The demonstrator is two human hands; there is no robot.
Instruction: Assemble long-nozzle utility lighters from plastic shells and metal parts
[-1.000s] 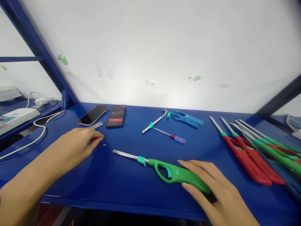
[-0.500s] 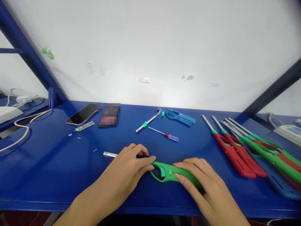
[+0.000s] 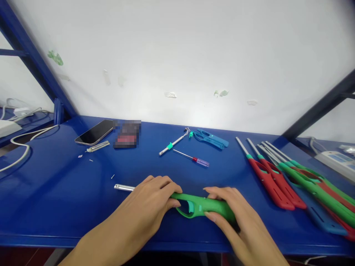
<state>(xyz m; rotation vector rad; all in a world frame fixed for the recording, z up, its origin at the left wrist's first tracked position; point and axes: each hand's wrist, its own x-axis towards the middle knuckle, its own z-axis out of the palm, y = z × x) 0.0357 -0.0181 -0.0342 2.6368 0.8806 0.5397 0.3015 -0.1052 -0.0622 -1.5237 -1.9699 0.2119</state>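
A green gas lighter (image 3: 195,205) with a teal trigger lies across the front of the blue table, its silver tube pointing left. My left hand (image 3: 155,201) is closed round its neck, where the tube meets the body, and covers that part. On the right, my right hand (image 3: 233,207) grips the handle end between thumb and fingers. Beyond the hands lies a screwdriver (image 3: 194,159) with a clear purple handle. Behind it are a loose metal lighter tube (image 3: 173,145) with a teal collar and wires, and blue lighter casing parts (image 3: 212,138).
Several red, green and blue lighters (image 3: 273,177) lie piled at the right. Left of centre are a phone (image 3: 95,132), a clear narrow part (image 3: 98,146), a blurred dark packet (image 3: 127,135) and a small screw (image 3: 112,176). A white cable (image 3: 26,147) runs along the left edge.
The lighter's silver tube tip has shifted slightly left and down. Both hands remain on the green body, with the left one moved a little along with it. The camera view has shifted slightly.
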